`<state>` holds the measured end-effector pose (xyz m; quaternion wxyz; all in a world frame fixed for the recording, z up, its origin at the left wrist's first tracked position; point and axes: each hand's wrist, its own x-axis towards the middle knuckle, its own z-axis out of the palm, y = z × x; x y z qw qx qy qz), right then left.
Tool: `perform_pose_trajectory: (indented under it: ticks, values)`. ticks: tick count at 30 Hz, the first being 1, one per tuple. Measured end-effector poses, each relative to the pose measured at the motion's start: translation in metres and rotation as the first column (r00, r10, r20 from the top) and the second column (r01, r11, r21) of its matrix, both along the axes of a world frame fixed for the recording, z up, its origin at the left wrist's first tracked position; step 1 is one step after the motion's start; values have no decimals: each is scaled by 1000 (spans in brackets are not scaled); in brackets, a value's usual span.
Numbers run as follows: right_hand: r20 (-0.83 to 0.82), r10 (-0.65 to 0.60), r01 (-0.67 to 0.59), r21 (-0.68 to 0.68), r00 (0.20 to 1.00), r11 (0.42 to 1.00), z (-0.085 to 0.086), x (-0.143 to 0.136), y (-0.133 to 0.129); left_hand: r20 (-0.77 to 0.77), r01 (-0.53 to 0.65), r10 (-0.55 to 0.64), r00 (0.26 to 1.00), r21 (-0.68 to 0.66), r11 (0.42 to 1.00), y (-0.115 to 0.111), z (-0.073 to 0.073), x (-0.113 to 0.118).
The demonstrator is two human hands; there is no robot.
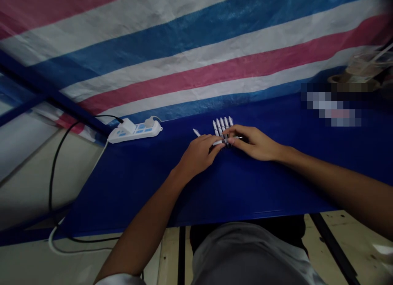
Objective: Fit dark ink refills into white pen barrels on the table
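Between my two hands a white pen (218, 142) with a dark grip section lies sideways, its tip pointing right. My left hand (201, 152) is closed and pinches the pen's white barrel. Closed too, my right hand (258, 143) has thumb and fingers at the grip section near the tip. Just behind my fingers, several white pens (220, 124) lie side by side in a row, their lower parts partly covered by my hands. A single white pen (196, 132) rests apart, beyond my left hand, partly hidden by it.
A white power strip (135, 131) with plugs sits on the blue table (254, 191) at the back left. Its black cable (53, 170) hangs off the left side. A plastic cup (362, 68) stands at the far right. Striped sheeting (184, 47) hangs behind the table.
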<state>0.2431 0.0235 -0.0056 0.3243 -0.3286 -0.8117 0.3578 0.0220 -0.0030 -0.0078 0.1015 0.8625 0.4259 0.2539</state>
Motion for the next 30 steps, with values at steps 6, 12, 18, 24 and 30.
perform_pose_trajectory:
  ticks: [6,12,18,24,30]
  values:
    - [-23,31,-31,-13,999,999,-1,2,0,-26,-41,40,999,-16,999,-2,0,0]
    - [-3,24,-24,19,1000,1000,1,5,1,-70,-94,92,993,-29,995,-1,0,-1]
    - [-16,18,-17,42,1000,999,-1,6,2,-75,-78,76,994,-34,996,-3,3,-3]
    - [16,-16,15,78,1000,997,1,5,2,-42,-59,57,998,-60,996,-4,6,-7]
    - [127,6,-13,49,992,999,7,3,0,11,-3,3,1000,-15,1000,-2,4,-11]
